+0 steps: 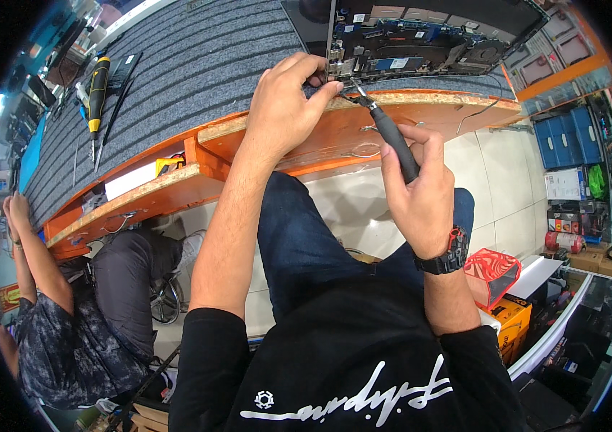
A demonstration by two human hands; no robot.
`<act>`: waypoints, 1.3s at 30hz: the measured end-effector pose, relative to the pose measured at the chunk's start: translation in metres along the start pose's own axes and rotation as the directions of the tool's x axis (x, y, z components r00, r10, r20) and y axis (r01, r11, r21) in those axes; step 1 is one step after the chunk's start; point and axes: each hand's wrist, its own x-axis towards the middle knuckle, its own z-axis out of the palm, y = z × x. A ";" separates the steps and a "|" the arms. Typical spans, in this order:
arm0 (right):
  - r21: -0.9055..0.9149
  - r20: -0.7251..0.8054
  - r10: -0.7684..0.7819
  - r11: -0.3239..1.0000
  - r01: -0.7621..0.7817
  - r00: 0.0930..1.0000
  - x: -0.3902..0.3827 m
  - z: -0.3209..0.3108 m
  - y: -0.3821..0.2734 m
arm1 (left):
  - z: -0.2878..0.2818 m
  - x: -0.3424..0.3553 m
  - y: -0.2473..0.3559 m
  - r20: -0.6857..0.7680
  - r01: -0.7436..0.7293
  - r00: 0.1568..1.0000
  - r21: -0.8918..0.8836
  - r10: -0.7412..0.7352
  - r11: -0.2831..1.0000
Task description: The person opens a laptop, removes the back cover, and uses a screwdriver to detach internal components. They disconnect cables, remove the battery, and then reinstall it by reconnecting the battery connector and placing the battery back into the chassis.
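Observation:
An opened laptop (pixel 435 50), with circuit boards and a fan exposed, lies at the bench's front edge. My left hand (pixel 284 108) is at its left corner, fingers curled and thumb close to the index finger; what they pinch is hard to make out. My right hand (pixel 421 194) grips a black-handled screwdriver-like tool (pixel 392 137), whose metal tip reaches the laptop's front edge beside my left thumb, where a small dark piece shows.
The ridged grey bench mat (pixel 176 57) carries a yellow-black screwdriver (pixel 97 101) and other slim tools. An open orange drawer (pixel 140 201) sits below. A co-worker (pixel 83 309) is at the left. A shelving unit (pixel 565 137) stands right; a red bag (pixel 489 277) lies behind my right arm.

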 end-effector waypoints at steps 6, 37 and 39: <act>-0.108 -0.045 -0.129 0.987 0.123 0.991 0.003 0.002 0.014 | 0.003 0.000 -0.001 -0.030 -0.041 0.999 -0.025 0.041 0.999; -0.158 0.020 -0.055 0.986 0.057 0.998 0.002 -0.003 0.018 | 0.001 0.000 0.002 -0.016 -0.035 0.999 -0.040 0.035 0.999; -0.128 0.008 -0.033 0.991 0.034 0.999 0.004 -0.002 0.012 | 0.001 0.000 0.000 -0.011 -0.040 0.999 -0.031 0.040 0.999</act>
